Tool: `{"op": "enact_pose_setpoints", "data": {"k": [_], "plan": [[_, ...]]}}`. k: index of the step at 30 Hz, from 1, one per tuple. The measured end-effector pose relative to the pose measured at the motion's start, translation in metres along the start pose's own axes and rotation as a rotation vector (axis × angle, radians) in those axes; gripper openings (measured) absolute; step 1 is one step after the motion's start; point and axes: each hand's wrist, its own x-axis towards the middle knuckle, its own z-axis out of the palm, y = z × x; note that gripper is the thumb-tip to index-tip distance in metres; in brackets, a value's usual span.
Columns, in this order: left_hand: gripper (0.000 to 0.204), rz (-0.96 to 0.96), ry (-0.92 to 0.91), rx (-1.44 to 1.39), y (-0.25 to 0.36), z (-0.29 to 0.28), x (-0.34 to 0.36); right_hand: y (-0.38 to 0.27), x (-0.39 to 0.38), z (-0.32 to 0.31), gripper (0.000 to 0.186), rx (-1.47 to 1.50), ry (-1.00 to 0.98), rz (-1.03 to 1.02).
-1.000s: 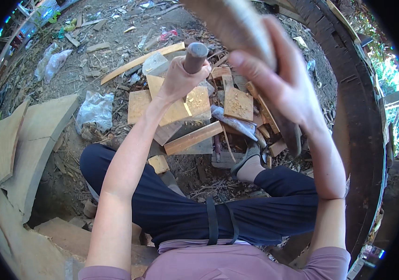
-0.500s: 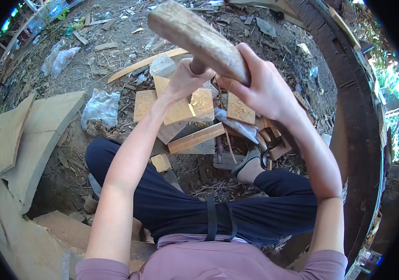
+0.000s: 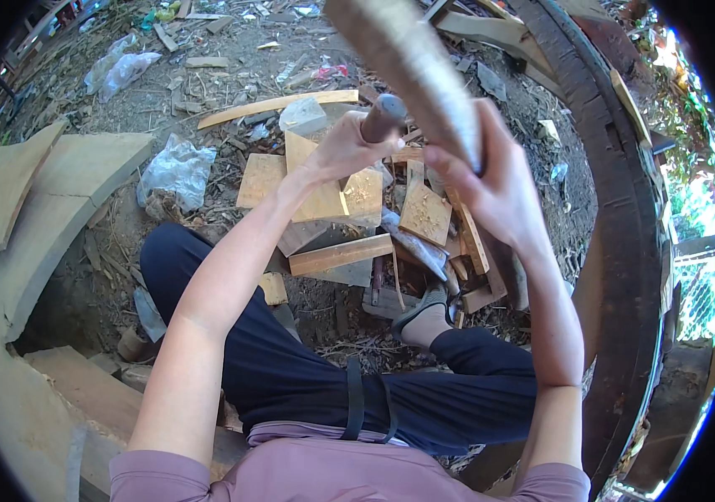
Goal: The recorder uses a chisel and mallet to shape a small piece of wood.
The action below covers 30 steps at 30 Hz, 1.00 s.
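Note:
My left hand [image 3: 341, 149] is closed around an upright cylindrical tool handle [image 3: 383, 117], whose rounded top shows above my fingers; its lower end is hidden or unclear. Just to the right, my right hand [image 3: 491, 188] grips a long, thick piece of rough wood [image 3: 408, 71], raised on a slant above the handle and blurred by motion. Beneath both hands lie overlapping pale boards [image 3: 311, 201] with shavings, a smaller square board [image 3: 424, 219], a narrow batten [image 3: 341, 255] and an elongated greyish piece [image 3: 416, 243].
Curved broken plywood sheets [image 3: 60, 201] rise at my left, and a dark heavy beam [image 3: 630, 276] arches along my right. A crumpled plastic bag [image 3: 175, 171] lies among scraps on the dirt. My bent legs [image 3: 450, 397] are below the wood pile.
Half a second ago the thick wood was lower, covering the handle's top; it has since lifted and tilted away, uncovering that top. The surrounding view has also shifted slightly.

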Motion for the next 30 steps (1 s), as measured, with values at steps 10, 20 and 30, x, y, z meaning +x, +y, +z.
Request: {"op": "enact_pose_setpoints", "data": {"k": [10,20,30], "plan": [[0.029,0.040,0.032,-0.010,-0.003,0.003,-0.001,0.005,-0.004,0.002,0.050,-0.072,-0.069,-0.041],[0.025,0.069,0.010,-0.080,-0.007,-0.004,-0.005,0.009,0.000,0.019,0.051,0.141,-0.103,0.136],[0.007,0.039,0.081,-0.159,-0.009,-0.013,-0.039,0.118,-0.056,0.162,0.065,0.351,0.003,0.407]]}}
